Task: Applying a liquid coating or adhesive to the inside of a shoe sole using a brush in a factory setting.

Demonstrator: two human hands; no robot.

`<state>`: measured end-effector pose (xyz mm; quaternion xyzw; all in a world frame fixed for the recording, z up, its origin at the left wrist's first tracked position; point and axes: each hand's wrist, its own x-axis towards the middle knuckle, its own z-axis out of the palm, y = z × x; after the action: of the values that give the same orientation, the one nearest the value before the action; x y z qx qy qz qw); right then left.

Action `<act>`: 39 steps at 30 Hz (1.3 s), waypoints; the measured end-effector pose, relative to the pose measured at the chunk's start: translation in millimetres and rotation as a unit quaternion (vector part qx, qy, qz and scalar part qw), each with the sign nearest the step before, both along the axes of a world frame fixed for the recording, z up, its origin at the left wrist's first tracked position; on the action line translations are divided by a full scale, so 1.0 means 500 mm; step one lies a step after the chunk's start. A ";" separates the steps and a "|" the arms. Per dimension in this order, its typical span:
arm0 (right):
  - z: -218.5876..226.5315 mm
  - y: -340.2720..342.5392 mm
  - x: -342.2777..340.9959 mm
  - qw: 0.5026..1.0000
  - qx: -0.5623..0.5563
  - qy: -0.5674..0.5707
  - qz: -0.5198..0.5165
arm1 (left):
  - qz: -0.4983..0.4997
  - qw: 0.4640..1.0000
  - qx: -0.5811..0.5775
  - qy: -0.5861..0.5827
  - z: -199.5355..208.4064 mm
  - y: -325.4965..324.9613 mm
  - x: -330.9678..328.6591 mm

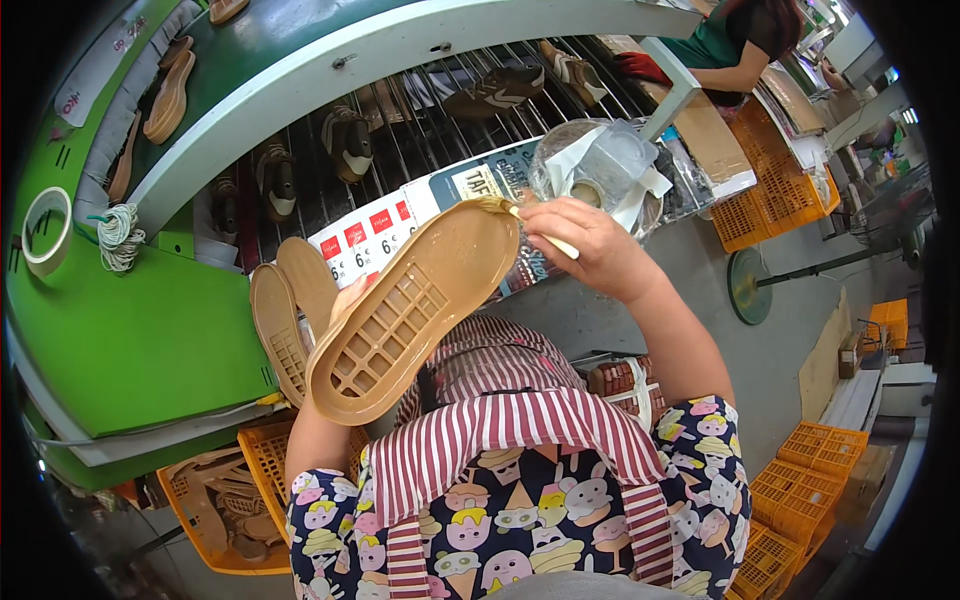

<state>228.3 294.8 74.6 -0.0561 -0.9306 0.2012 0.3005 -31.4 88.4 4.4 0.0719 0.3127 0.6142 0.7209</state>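
Observation:
A large tan shoe sole (455, 262) tilts in front of my chest, its inner side with a grid of square hollows facing up. My left hand (350, 298) grips it from behind, mostly hidden by it. Pinched in my right hand (590, 240) is a small brush with a pale handle (558, 245). Its bristles touch the sole's rim at the far end. The rim looks wet and shiny. Two more tan soles (272, 325) rest to the left of the held one. Beyond my right hand sits a plastic-covered container (610, 160).
Assembled shoes (347, 143) lie on a rack of metal rods (400, 115) behind printed cardboard (350, 235). At left is a green machine table (130, 340) with a tape roll (47, 232). An orange crate (180, 500) holds soles. Another person's red-gloved hand (642, 67) is at upper right.

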 end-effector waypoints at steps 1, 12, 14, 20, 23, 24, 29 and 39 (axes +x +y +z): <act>-0.002 0.001 0.002 1.000 0.004 -0.001 -0.005 | -0.008 0.999 0.012 0.029 -0.007 -0.001 -0.007; -0.035 -0.022 -0.003 0.990 -0.080 0.028 -0.109 | -0.030 0.998 0.016 0.044 0.008 -0.017 0.021; -0.035 -0.035 -0.008 0.982 -0.137 0.039 -0.127 | -0.032 0.998 0.016 0.044 0.011 -0.019 0.028; -0.038 -0.079 -0.005 0.931 -0.329 0.034 -0.155 | -0.026 0.999 0.018 0.036 0.013 -0.017 0.041; -0.017 -0.092 -0.002 0.869 -0.469 0.090 -0.131 | -0.011 0.998 0.029 0.052 0.016 -0.012 0.052; -0.013 -0.094 -0.007 0.851 -0.490 0.147 -0.119 | -0.001 0.996 0.040 0.075 0.014 -0.005 0.056; -0.028 -0.063 -0.039 0.827 -0.483 0.269 -0.102 | -0.009 0.990 0.133 -0.050 -0.010 0.018 0.066; -0.065 -0.117 -0.122 0.941 -0.254 0.209 -0.073 | -0.015 0.968 0.207 -0.143 -0.034 0.033 0.099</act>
<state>167.6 236.1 42.0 -0.1552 -0.7579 0.4157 0.4783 18.3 104.7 -12.7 0.1355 0.0719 0.6587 0.7366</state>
